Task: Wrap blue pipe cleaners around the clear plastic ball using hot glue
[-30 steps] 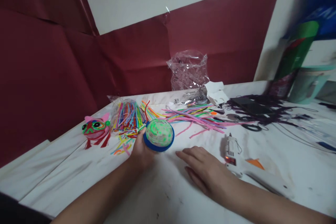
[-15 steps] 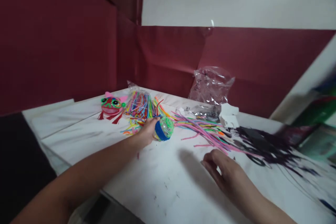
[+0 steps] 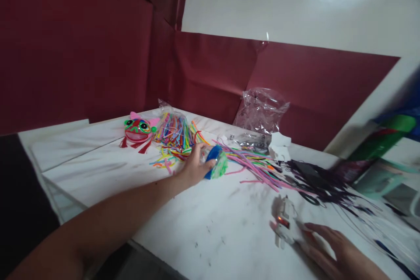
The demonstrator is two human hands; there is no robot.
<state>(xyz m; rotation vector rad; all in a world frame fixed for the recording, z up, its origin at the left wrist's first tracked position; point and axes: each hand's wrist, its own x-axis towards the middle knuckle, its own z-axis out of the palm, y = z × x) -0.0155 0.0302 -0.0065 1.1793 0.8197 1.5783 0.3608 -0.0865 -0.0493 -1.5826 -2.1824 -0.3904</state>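
From where I stand, the left hand [image 3: 194,168] is clamped on the round blue-banded piece [image 3: 215,162], holding it tipped on its side just above or on the white table [image 3: 183,232], just in front of the loose fuzzy stems [image 3: 254,166]. The thumb lies across the blue band, while the green-streaked face points away from the palm. I'd judge it light, its clear shell smooth and rather thin, liable to dent or slip if squeezed hard; the band looks the surest place to pinch, with the green face left untouched. The right hand [image 3: 343,249] is at the handle of the glue gun [image 3: 286,223], fingers along it, but blur means I cannot tell whether they are closed round it. That tool seems stiff and somewhat heavier, best taken by the handle, well away from the nozzle, which may be hot given the glowing orange light. A red-and-pink animal face [image 3: 137,132] sits beside the bagged stems [image 3: 173,131].
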